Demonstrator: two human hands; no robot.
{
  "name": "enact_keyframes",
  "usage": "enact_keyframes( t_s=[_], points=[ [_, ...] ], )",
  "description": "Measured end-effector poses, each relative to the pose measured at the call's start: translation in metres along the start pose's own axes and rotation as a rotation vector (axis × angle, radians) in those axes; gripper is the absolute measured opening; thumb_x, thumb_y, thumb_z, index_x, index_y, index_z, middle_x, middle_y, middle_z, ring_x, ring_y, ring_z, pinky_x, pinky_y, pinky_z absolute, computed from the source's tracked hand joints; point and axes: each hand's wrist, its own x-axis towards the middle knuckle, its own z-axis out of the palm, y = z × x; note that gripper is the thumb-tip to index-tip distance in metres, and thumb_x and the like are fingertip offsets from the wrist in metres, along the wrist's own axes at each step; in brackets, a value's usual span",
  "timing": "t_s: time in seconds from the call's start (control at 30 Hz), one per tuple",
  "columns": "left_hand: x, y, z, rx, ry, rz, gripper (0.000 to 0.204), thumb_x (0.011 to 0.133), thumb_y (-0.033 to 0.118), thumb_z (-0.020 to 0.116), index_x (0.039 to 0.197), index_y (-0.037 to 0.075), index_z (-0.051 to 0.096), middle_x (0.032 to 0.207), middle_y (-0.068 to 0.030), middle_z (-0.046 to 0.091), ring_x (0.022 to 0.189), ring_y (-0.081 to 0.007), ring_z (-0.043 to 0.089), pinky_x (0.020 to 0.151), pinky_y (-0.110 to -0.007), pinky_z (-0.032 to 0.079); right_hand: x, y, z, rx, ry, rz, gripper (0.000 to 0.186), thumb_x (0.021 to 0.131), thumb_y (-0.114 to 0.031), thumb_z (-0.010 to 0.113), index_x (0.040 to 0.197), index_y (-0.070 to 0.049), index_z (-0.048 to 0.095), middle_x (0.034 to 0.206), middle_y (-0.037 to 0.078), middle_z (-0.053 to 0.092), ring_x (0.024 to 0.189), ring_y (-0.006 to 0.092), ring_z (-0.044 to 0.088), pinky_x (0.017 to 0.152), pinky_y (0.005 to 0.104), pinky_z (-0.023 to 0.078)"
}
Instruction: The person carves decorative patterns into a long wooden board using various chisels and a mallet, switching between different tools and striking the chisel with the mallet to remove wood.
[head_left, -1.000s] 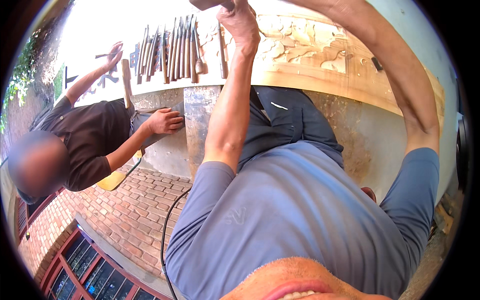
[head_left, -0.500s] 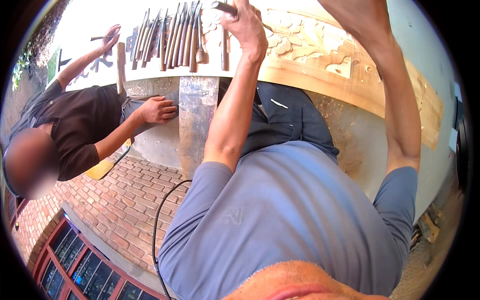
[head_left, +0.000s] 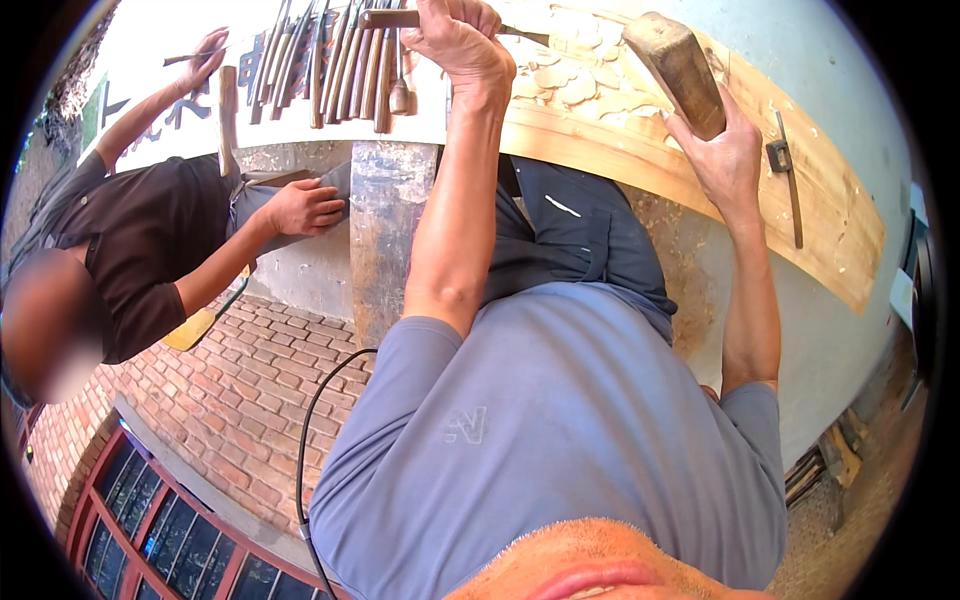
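Note:
My left hand (head_left: 462, 45) is wrapped round a carving chisel (head_left: 390, 19); its dark handle points left and its blade reaches right over a wooden board (head_left: 590, 130). Leaf-like relief carving (head_left: 575, 85) covers the board's far part. My right hand (head_left: 725, 160) holds a worn, blocky wooden mallet (head_left: 678, 78) above the board's right part. The thumb shows along the mallet's near side, while most fingers are hidden behind it. A thin dark rod tool with a small block on it (head_left: 781, 157) lies on the board, right of that hand.
Several chisels (head_left: 345, 75) lie in a row left of my left hand. A co-worker sits at the left, one hand (head_left: 208, 55) holding a thin tool, the other (head_left: 305, 207) on the leg. A wooden handle (head_left: 227, 120) stands near them. A black cable (head_left: 303, 440) hangs beside me.
My right hand has come down from the upper edge, bringing the mallet into view over the board. The left hand with the chisel has shifted slightly left.

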Motion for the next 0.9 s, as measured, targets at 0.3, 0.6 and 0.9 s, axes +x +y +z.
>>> enact_keyframes(
  t_s=[0.3, 0.6, 0.9],
  points=[
    [0.001, -0.005, 0.002, 0.099, -0.116, 0.011, 0.057, 0.11, 0.033, 0.066, 0.063, 0.024, 0.034, 0.052, 0.0087, 0.026, 0.043, -0.0057, 0.02, 0.041, -0.029, 0.018, -0.003, 0.016, 0.003, -0.006, 0.011, 0.079, 0.057, 0.086, -0.03, 0.087, 0.132, 0.0, 0.072, 0.105, 0.015, 0.083, 0.088, 0.0253, 0.08, 0.085, 0.0369, 0.06],
    [0.004, -0.01, 0.008, 0.104, -0.08, -0.026, 0.06, 0.108, 0.032, 0.068, 0.06, 0.024, 0.033, 0.052, 0.0081, 0.026, 0.042, -0.0063, 0.02, 0.041, -0.029, 0.016, -0.006, 0.019, 0.007, 0.024, 0.023, 0.006, 0.056, 0.087, -0.028, 0.087, 0.132, 0.001, 0.071, 0.105, 0.016, 0.083, 0.088, 0.0262, 0.08, 0.085, 0.0377, 0.061],
    [0.013, -0.02, 0.008, 0.151, -0.197, -0.067, 0.058, 0.109, 0.031, 0.067, 0.061, 0.023, 0.036, 0.053, 0.008, 0.025, 0.043, -0.0066, 0.023, 0.042, -0.03, 0.018, -0.009, 0.026, 0.01, -0.006, 0.018, 0.019, 0.056, 0.087, -0.028, 0.087, 0.132, 0.001, 0.071, 0.104, 0.018, 0.082, 0.089, 0.0283, 0.081, 0.084, 0.0379, 0.062]
  ],
)
